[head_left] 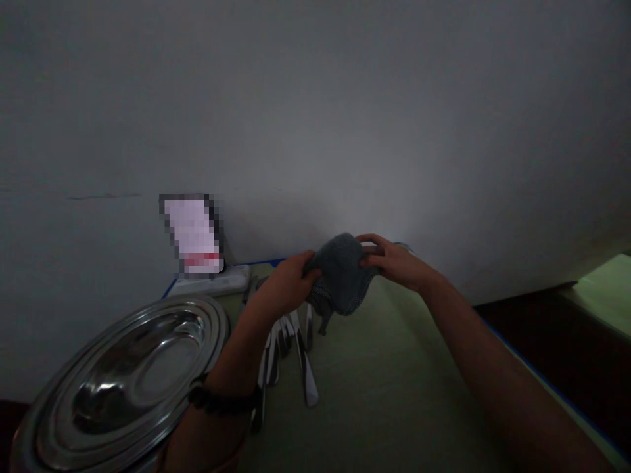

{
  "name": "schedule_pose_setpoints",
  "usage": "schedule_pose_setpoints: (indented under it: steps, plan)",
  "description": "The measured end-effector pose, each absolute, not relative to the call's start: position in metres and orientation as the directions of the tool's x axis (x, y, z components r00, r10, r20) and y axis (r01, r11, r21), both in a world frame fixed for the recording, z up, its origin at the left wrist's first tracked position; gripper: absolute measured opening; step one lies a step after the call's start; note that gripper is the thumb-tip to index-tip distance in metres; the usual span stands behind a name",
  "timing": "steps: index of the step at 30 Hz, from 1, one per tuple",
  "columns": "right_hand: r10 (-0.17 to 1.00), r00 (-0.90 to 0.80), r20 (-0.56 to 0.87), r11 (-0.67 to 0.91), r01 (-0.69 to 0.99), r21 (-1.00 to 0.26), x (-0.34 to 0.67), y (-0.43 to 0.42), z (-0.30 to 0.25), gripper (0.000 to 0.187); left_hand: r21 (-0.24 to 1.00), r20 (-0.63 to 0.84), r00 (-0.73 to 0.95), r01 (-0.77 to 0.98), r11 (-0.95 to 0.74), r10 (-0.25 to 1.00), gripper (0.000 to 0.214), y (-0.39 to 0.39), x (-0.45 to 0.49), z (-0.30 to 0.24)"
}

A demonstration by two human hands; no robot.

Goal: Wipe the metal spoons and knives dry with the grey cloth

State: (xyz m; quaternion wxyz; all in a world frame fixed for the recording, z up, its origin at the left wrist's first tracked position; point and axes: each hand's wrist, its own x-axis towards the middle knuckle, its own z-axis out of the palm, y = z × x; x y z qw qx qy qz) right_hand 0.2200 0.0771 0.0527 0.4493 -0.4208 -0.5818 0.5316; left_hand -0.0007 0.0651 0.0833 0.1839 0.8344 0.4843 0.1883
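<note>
A small grey cloth [344,272] with a mesh-like edge hangs between my two hands above the table. My left hand [290,281] pinches its left side, thumb over the cloth. The opposite side is gripped by my right hand [387,261], fingers behind and thumb in front. Several pieces of metal cutlery [306,378] lie below and to the left of the cloth, partly hidden by my left forearm. Whether anything is wrapped inside the cloth, I cannot tell.
Stacked shiny metal plates or basins [162,368] stand at the left. Behind them are a white flat object [217,281] and a blurred-out upright screen [193,233] against the grey wall [315,118]. The pale green table [374,394] has a blue edge. Something partly hidden lies behind my right wrist.
</note>
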Motion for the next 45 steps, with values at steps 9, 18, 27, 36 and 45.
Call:
schedule_pose_setpoints:
  steps: [9, 18, 27, 36, 45]
  plan:
    - [0.9, -0.436, -0.014, 0.12, 0.277, -0.953, 0.222, 0.071, 0.058, 0.032, 0.437, 0.097, 0.476, 0.769, -0.467, 0.874, 0.02, 0.066, -0.001, 0.082]
    - [0.996, -0.078, 0.037, 0.053, 0.209, -0.977, 0.224, 0.079, 0.058, 0.02, 0.191, 0.08, 0.303, 0.93, -0.313, 0.95, 0.026, 0.071, 0.004, 0.055]
    - [1.0, -0.005, 0.005, 0.006, 0.155, -0.988, 0.222, 0.08, 0.06, 0.018, -0.013, -0.012, 0.245, 0.969, -0.246, 0.969, 0.027, 0.057, 0.026, 0.032]
    - [0.998, 0.004, 0.056, 0.055, 0.149, -0.987, 0.221, 0.081, 0.057, 0.021, 0.009, -0.061, 0.252, 0.968, -0.251, 0.966, 0.03, 0.054, 0.036, 0.029]
    - [0.982, 0.165, 0.093, 0.105, -0.065, -0.992, 0.218, 0.077, 0.071, 0.018, 0.185, -0.12, 0.298, 0.944, -0.274, 0.947, 0.029, 0.061, 0.021, 0.051]
